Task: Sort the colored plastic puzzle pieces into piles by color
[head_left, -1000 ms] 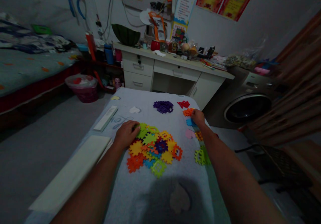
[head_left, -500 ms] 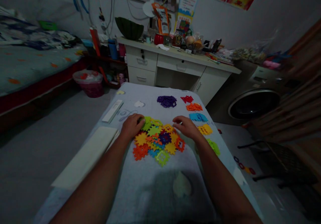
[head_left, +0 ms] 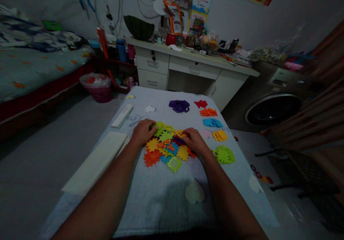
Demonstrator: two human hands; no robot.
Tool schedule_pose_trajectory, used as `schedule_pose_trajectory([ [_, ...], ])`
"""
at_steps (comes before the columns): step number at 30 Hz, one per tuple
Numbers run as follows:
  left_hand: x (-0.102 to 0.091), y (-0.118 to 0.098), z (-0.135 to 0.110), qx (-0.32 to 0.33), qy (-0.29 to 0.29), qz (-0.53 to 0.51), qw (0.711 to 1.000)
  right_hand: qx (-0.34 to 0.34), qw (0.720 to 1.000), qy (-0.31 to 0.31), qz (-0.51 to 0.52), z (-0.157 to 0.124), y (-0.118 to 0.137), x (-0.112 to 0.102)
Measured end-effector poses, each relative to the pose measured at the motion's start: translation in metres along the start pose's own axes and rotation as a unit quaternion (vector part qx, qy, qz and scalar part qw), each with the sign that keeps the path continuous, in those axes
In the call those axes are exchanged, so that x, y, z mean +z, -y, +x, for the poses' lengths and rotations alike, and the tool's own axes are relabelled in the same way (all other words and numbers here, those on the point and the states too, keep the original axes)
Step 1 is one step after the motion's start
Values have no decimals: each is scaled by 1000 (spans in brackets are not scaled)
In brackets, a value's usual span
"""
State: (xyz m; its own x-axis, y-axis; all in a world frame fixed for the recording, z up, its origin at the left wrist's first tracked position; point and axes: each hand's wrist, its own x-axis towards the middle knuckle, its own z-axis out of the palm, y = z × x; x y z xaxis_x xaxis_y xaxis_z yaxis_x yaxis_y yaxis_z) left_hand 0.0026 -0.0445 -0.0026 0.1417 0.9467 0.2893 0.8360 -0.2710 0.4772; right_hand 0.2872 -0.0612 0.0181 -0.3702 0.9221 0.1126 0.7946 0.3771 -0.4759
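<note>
A mixed pile of toothed plastic building pieces (head_left: 163, 145) lies on the cloth-covered table in front of me, in green, yellow, orange, blue and purple. My left hand (head_left: 143, 132) is at the pile's far left edge, fingers curled and thumb against a green piece (head_left: 159, 128). Over the right side of the pile is my right hand (head_left: 195, 139), its fingers stretched down and apart onto the yellow and purple pieces. Part of a purple piece (head_left: 178, 141) shows beside its fingertips; the hand hides the rest.
Sorted piles lie beyond and to the right: purple (head_left: 179, 106), red (head_left: 201, 104), orange (head_left: 208, 112), blue (head_left: 211, 122), yellow (head_left: 219, 135) and green (head_left: 224, 154). A long white box (head_left: 122, 116) and a folded cream sheet (head_left: 95, 163) are on the left. A desk (head_left: 193, 66) stands behind.
My right hand has moved left and down from the pile's right edge onto its pieces, covering most of the purple one. My left hand stays at the green pieces.
</note>
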Motion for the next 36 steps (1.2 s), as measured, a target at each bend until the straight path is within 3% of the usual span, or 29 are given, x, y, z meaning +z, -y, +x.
schedule_pose_trajectory([
  [6,4,5,2,-1,0,8,1000,-9,999,-35,5,-3,-3,3],
  [11,8,10,3,3,3,7,1000,21,997,-74,-11,-5,-5,-3],
  [16,10,13,3,-1,5,8,1000,40,982,-184,-20,-7,-25,-28],
  [19,9,12,3,0,0,8,1000,103,967,-231,-29,-14,-44,-53],
  [25,5,8,4,-1,2,-5,1000,232,950,-187,-96,-35,-76,-86],
  [30,4,6,3,-3,3,-5,1000,256,947,-150,-127,-41,-89,-84],
  [36,6,9,3,1,0,3,1000,313,923,-163,-151,-42,-87,-81],
])
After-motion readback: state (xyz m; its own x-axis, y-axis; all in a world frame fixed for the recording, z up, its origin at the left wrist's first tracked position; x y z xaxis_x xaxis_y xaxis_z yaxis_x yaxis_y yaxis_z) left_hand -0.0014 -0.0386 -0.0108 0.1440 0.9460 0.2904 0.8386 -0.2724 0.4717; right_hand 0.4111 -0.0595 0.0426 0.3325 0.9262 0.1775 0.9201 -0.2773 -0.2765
